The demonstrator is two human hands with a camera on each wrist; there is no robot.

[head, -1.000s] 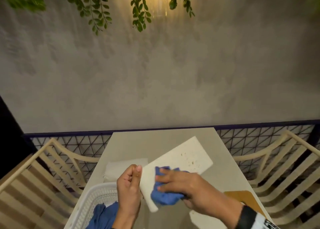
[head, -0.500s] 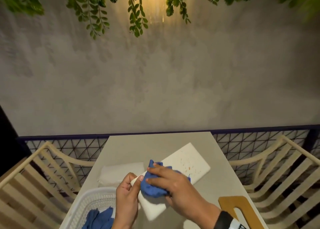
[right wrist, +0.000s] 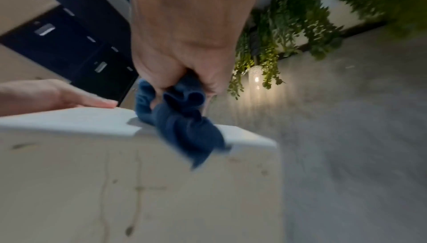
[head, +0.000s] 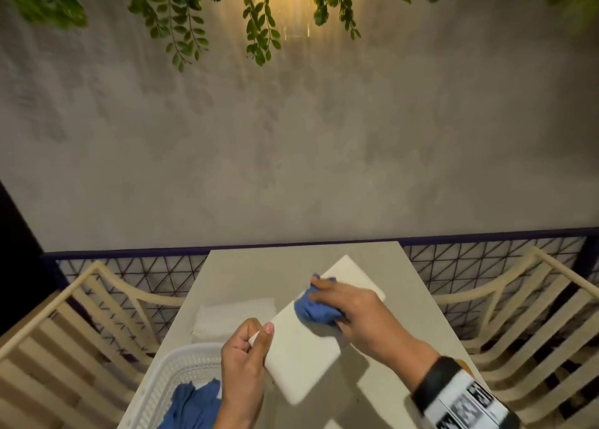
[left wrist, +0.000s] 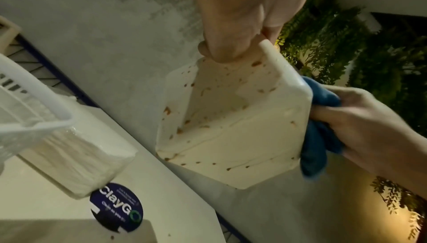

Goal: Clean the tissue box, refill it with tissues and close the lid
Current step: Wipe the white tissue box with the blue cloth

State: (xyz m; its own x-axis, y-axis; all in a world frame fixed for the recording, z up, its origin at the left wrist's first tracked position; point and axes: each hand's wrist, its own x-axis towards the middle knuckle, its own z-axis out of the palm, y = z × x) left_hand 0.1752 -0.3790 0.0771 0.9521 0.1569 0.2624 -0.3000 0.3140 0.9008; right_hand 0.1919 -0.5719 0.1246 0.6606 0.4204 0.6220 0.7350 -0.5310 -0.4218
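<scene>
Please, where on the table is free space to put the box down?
The far end of the table, between the tissue stack and the wall edge, is bare. The near left is crowded by the white basket; the tissue box and both hands cover the middle.

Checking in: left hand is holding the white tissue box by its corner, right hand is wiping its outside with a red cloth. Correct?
Not quite: the cloth is blue, not red, as the head view shows. The rest holds: the left hand pinches a corner of the white tissue box while the right hand wipes its outside.
</scene>
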